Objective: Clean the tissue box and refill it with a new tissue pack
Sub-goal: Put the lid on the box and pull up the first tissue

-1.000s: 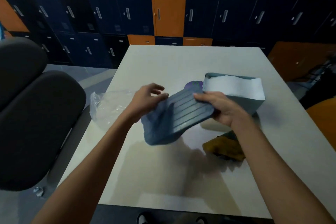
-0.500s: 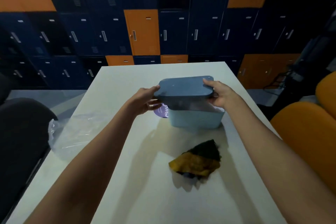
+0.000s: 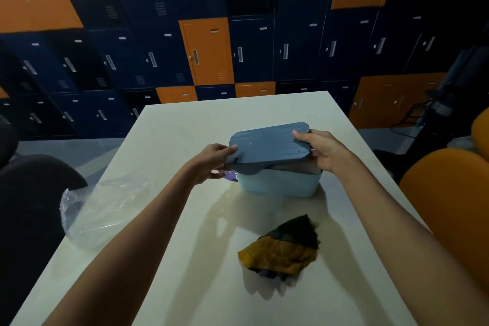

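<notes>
Two hands on one lid (image 3: 267,147): the person holds the dark blue-grey ribbed lid by its short ends over the light blue tissue box (image 3: 280,184). Left hand (image 3: 214,160) grips the left end, thumb on top, fingers curled underneath. Right hand (image 3: 321,151) pinches the right end, thumb lying on the top surface and the other fingers wrapped under the edge. Lid is tilted, not level: left end lower and overhanging the box's left side, right end raised, with a gap open above the rim on that side. Something pale shows inside through the gap, can't tell what. Can't tell if the lid's low edge touches the rim or just hovers over it. Box stands upright on the white table (image 3: 185,124), right of centre, toward the far half. Small purple round item (image 3: 230,175) lies on the table just beside the box's left wall, mostly hidden by the left hand and lid; print on it unreadable. Crumpled yellow and dark cloth (image 3: 283,249) sits nearer the person, apart from the box. Clear plastic wrapper (image 3: 105,209) lies crumpled at the table's left edge, partly hanging over. Dark chair (image 3: 31,193) stands left of the table, orange chair (image 3: 449,201) right. Wall of navy and orange lockers (image 3: 206,51) stands behind the table's far end. Room is dim.
</notes>
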{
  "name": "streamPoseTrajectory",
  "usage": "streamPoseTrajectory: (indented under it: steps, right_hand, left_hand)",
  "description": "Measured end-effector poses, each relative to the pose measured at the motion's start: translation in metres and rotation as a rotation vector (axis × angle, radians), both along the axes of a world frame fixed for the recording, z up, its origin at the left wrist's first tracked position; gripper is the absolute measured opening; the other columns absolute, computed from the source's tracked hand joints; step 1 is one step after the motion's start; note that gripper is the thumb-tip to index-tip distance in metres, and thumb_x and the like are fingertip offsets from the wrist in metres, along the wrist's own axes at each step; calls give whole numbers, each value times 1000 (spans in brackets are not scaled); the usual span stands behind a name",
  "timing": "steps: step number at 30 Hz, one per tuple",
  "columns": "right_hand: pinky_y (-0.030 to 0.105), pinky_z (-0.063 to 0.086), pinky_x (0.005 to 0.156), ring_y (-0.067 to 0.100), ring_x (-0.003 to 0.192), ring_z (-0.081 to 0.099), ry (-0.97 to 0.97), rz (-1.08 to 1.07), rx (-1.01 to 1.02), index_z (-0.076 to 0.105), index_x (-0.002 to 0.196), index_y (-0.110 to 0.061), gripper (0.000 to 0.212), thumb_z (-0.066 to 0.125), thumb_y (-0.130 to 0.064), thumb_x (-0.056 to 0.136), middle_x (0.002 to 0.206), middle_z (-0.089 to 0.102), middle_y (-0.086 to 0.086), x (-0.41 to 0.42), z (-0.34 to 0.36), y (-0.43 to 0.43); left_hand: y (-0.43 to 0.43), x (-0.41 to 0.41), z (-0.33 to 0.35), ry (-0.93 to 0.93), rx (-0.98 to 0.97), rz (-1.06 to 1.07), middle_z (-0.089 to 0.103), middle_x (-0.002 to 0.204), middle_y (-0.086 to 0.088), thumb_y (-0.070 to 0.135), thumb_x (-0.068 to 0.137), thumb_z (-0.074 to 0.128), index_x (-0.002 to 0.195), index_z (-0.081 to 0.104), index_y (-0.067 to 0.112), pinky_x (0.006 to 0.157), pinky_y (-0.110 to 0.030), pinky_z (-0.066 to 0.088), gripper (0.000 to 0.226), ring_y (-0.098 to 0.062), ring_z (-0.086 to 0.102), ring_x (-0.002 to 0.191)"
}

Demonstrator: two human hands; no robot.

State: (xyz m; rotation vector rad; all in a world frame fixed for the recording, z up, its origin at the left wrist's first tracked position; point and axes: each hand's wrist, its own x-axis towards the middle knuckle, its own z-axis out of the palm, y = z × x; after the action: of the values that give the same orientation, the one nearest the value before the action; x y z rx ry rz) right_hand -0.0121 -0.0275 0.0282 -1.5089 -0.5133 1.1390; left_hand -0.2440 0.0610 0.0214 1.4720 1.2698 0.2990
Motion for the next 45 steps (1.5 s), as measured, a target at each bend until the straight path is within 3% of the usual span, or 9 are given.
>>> streamPoseTrajectory:
  steps: [4,6,9,15,19,24,35,40,45]
  right_hand:
    - [31,55,58,17,78,60,-54,10,4,61,105,-8,21,68,-15,87,88,64,4,7,-6,-4]
    - [36,54,73,17,79,60,-88,17,25,61,110,-4,26,67,-15,88,89,64,4,10,-8,-4]
    - [34,56,71,18,85,61,-190,71,42,60,115,-2,33,68,-19,87,95,65,6,13,-6,-4]
    - [37,45,94,28,114,54,-815,-119,-38,63,121,-6,51,59,-46,89,120,62,12,42,-12,-12]
    - [41,52,80,23,83,58,-544,-32,-114,64,108,5,38,51,-29,97,98,65,21,55,-34,-26]
    - [27,52,63,18,78,64,-381,118,-60,66,111,-14,27,41,-18,102,106,69,9,48,-44,-32]
    - [34,55,75,18,81,65,-189,193,4,65,113,-19,27,40,-19,103,103,69,3,58,-47,-37]
    - [39,52,83,22,89,63,-38,187,18,49,135,-16,40,31,-3,102,109,65,6,68,-55,-38]
    - [35,56,71,27,93,68,112,106,70,44,136,-16,42,34,2,99,113,64,15,73,-66,-44]
  left_hand:
    - [11,21,11,282,326,-299,20,155,-7,59,70,73,151,7,32,99,-50,43,108,-29,36,132]
    - [16,40,15,442,550,-485,2,160,-4,68,54,77,148,-10,43,106,-63,28,130,-38,15,144]
    - [19,71,16,598,738,-733,-9,161,-2,72,47,79,142,-22,49,105,-74,3,140,-35,-5,147]
    - [31,100,19,667,586,-839,24,151,-3,67,48,83,141,-18,49,102,-60,39,138,-35,37,131]
    - [31,101,9,664,664,-893,30,135,0,66,52,80,146,-6,41,96,-51,46,130,-28,37,125]
    - [31,108,8,633,788,-977,28,133,0,66,55,78,147,-2,37,99,-56,42,125,-27,35,123]
    - [36,116,-1,587,854,-1025,30,127,0,74,52,67,146,4,37,99,-50,41,119,-24,37,113]
    - [26,124,-9,642,809,-1056,15,146,-1,75,59,59,148,-10,43,109,-64,15,117,-30,19,136]
    - [-3,149,-9,406,900,-1020,-17,161,2,81,70,43,148,-12,46,105,-69,-13,101,-28,-16,147]
